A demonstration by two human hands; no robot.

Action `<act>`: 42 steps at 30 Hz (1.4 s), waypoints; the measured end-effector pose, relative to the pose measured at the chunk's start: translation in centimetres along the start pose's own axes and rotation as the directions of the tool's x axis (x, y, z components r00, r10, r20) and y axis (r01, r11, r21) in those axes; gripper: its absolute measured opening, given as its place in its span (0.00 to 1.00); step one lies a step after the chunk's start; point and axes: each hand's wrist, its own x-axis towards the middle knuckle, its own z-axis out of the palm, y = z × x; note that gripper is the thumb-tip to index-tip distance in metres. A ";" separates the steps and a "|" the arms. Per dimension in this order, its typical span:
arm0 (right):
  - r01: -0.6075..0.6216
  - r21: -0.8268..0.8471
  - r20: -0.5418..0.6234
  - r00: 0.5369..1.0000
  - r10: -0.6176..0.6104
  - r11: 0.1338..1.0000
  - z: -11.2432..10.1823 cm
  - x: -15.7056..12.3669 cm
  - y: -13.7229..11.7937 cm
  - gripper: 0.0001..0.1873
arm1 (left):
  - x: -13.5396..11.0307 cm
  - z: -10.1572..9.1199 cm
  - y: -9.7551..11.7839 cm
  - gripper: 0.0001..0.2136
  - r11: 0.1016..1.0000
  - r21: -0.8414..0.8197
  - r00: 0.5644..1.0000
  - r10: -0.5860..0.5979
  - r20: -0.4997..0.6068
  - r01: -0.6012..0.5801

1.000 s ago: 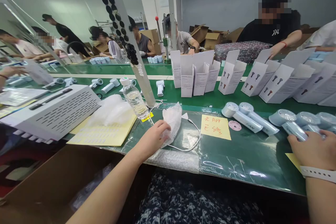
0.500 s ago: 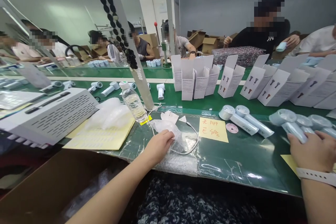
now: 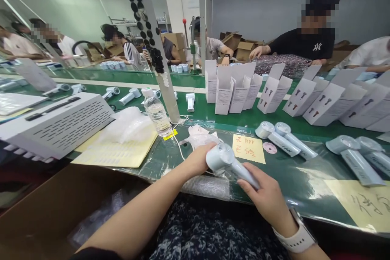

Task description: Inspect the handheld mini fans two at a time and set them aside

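A light-blue handheld fan (image 3: 219, 158) is tilted in front of me, its round head toward my left. My right hand (image 3: 266, 191) is closed around the lower end of its handle. My left hand (image 3: 199, 160) is right behind the fan head, which hides most of its fingers. Whether it grips anything cannot be seen. Crumpled clear plastic and white pieces (image 3: 198, 136) lie just beyond that hand. A white cable (image 3: 178, 146) runs along the table there, partly hidden by my arm and the fan.
Two fans (image 3: 283, 142) and more fans (image 3: 359, 162) lie to the right, near yellow notes (image 3: 248, 149). Open white boxes (image 3: 224, 93) stand behind. A water bottle (image 3: 158, 115), metal post (image 3: 166, 85) and slotted grey machine (image 3: 61, 124) are leftward. Several people work across the line.
My right hand has brought a fan from the right-hand group to the middle. My left hand has shifted slightly right, off the plastic, to beside the fan head.
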 end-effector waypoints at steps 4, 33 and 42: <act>-0.045 -0.133 0.004 0.999 0.046 0.990 1.3 0.0 0.7 0.22 | 0.2 -0.2 -1.3 0.12 0.963 -0.243 0.993 -0.108 0.055 0.118; -0.167 0.388 0.139 0.983 0.122 0.906 -5.1 3.1 -6.7 0.37 | -3.8 -4.3 11.4 0.21 0.829 0.202 0.738 0.558 -0.379 -0.522; -0.045 0.325 0.052 0.998 0.030 0.945 -2.4 5.5 -6.2 0.29 | -5.6 -2.7 13.0 0.22 0.813 0.216 0.839 0.537 0.083 -0.541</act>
